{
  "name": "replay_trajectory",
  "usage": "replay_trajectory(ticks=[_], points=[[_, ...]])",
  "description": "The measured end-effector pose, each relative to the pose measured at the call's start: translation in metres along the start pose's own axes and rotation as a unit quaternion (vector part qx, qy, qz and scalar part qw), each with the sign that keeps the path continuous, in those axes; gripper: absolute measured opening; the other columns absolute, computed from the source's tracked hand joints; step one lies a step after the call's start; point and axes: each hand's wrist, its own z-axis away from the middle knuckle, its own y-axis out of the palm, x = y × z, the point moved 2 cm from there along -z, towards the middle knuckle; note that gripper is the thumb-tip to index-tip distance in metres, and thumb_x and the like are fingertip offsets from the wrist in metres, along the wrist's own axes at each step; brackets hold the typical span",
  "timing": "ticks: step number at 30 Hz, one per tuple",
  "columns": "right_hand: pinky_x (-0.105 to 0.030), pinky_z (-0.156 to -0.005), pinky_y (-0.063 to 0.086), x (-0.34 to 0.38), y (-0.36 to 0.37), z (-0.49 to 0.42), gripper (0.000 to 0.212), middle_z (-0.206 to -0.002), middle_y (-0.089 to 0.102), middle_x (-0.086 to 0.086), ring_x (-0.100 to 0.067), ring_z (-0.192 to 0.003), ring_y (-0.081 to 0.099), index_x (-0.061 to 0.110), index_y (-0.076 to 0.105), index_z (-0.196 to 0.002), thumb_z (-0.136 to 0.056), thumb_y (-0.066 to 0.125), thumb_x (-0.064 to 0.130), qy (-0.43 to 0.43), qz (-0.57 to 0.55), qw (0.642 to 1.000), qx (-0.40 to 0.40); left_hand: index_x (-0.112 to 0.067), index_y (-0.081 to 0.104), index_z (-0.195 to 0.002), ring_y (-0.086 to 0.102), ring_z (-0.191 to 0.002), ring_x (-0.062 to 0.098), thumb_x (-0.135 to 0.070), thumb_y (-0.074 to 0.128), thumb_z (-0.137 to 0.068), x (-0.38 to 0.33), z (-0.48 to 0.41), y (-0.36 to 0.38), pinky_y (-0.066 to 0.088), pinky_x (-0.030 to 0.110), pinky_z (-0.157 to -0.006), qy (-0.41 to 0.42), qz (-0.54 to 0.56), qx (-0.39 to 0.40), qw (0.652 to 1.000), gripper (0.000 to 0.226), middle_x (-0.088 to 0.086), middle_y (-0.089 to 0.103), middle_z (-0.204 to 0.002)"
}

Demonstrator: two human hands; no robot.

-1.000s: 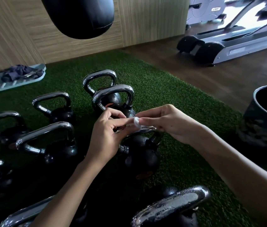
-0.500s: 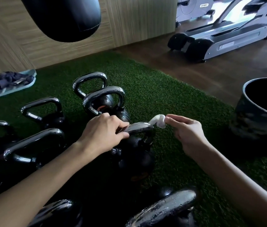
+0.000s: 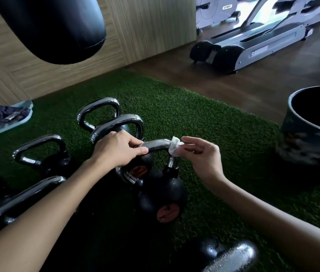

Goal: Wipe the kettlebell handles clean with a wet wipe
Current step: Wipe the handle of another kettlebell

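Note:
A black kettlebell [image 3: 161,195] with a chrome handle [image 3: 156,145] stands on the green turf in the middle. My left hand [image 3: 116,149] grips the left part of that handle. My right hand [image 3: 204,156] pinches a small crumpled white wet wipe [image 3: 174,147] against the handle's right bend. Several other chrome-handled kettlebells stand around: two behind [image 3: 116,122], others to the left [image 3: 41,152], and one at the bottom edge [image 3: 233,256] whose handle looks wet.
A black punching bag [image 3: 57,26] hangs overhead at the back left. A dark round bin [image 3: 296,134] stands at the right. A pale tray with dark cloth [image 3: 4,116] lies at the far left. Treadmills [image 3: 253,42] stand on the wooden floor behind the turf [image 3: 204,118].
My hands parted from a joint pinch: the left one settled onto the handle. The right one carried the wipe to the handle's right end and now presses it on the bend.

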Motion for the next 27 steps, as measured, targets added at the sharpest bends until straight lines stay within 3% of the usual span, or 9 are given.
replay_trajectory(ticks=[2,4,7,12,14,19,22,25,27], points=[[-0.031,-0.093,0.055,-0.01,0.005,0.0,0.048,-0.086,0.079,0.01,-0.005,-0.083,0.071,0.031,0.074,-0.11,-0.067,0.095,0.024,0.012,0.014,1.0,0.006,-0.054,0.074,-0.104,0.067,-0.105,0.012,-0.071,0.072,-0.075,0.005,-0.012,0.0,0.055,0.035,-0.092,-0.009,0.025,0.027,0.999,0.033,-0.016,0.075,-0.113],[-0.021,-0.081,0.052,-0.018,0.008,-0.002,0.053,-0.084,0.078,0.015,0.003,-0.069,0.058,0.033,0.074,-0.114,-0.065,0.095,0.029,0.004,0.054,0.999,0.002,-0.055,0.074,-0.1,0.067,-0.103,0.008,-0.072,0.074,-0.072,0.01,-0.018,0.001,0.055,0.036,-0.093,-0.014,0.044,0.049,0.998,0.033,-0.019,0.075,-0.112],[-0.012,-0.068,0.043,-0.023,0.007,-0.003,0.044,-0.083,0.074,0.01,0.001,-0.066,0.053,0.03,0.081,-0.106,-0.064,0.094,0.036,-0.049,0.139,0.989,-0.029,-0.057,0.073,-0.096,0.067,-0.101,0.007,-0.078,0.073,-0.066,0.014,-0.021,0.004,0.056,0.035,-0.091,-0.02,0.052,0.054,0.997,0.036,-0.021,0.074,-0.11],[-0.022,-0.081,0.049,-0.042,0.004,0.006,0.03,-0.088,0.068,0.024,0.002,-0.089,0.061,0.029,0.082,-0.096,-0.073,0.086,0.047,-0.085,0.232,0.968,-0.045,-0.057,0.073,-0.093,0.066,-0.104,0.012,-0.076,0.074,-0.067,0.011,-0.026,0.001,0.054,0.036,-0.095,-0.03,0.055,0.049,0.997,0.032,-0.015,0.074,-0.114],[-0.026,-0.084,0.05,-0.045,0.006,0.01,0.029,-0.086,0.073,0.021,0.002,-0.087,0.062,0.03,0.083,-0.095,-0.076,0.081,0.052,-0.084,0.245,0.965,-0.04,-0.058,0.072,-0.091,0.064,-0.105,0.012,-0.075,0.075,-0.067,0.012,-0.031,-0.001,0.053,0.035,-0.096,-0.034,0.058,0.065,0.996,0.029,-0.015,0.073,-0.117],[-0.037,-0.081,0.051,-0.021,0.026,-0.004,0.023,-0.087,0.078,0.005,-0.01,-0.078,0.061,0.018,0.083,-0.099,-0.082,0.083,0.033,-0.165,0.23,0.955,-0.088,-0.051,0.075,-0.102,0.063,-0.102,0.008,-0.064,0.078,-0.072,0.014,-0.045,-0.011,0.048,0.028,-0.091,-0.002,0.052,0.149,0.987,0.033,-0.017,0.071,-0.119],[-0.035,-0.078,0.05,-0.014,0.033,-0.012,0.024,-0.09,0.077,0.007,-0.012,-0.081,0.059,0.019,0.083,-0.102,-0.084,0.08,0.036,-0.202,0.242,0.945,-0.087,-0.063,0.07,-0.093,0.068,-0.106,0.006,-0.065,0.077,-0.07,0.021,-0.054,-0.017,0.051,0.035,-0.102,0.061,0.04,0.204,0.976,0.024,-0.026,0.073,-0.111],[-0.038,-0.078,0.05,-0.025,0.029,-0.011,0.021,-0.091,0.075,0.01,-0.015,-0.084,0.058,0.022,0.082,-0.103,-0.086,0.079,0.035,-0.206,0.26,0.939,-0.091,-0.051,0.069,-0.119,0.066,-0.11,-0.003,-0.054,0.077,-0.079,0.033,-0.061,-0.016,0.047,0.037,-0.109,0.122,0.055,0.26,0.956,0.041,-0.028,0.071,-0.112],[-0.037,-0.077,0.049,-0.028,0.029,-0.012,0.022,-0.092,0.073,0.011,-0.016,-0.084,0.056,0.023,0.082,-0.103,-0.086,0.08,0.037,-0.22,0.279,0.93,-0.095,-0.047,0.063,-0.131,0.062,-0.116,-0.005,-0.061,0.074,-0.076,0.038,-0.063,-0.016,0.043,0.034,-0.113,0.149,0.068,0.304,0.938,0.058,-0.027,0.069,-0.121]])
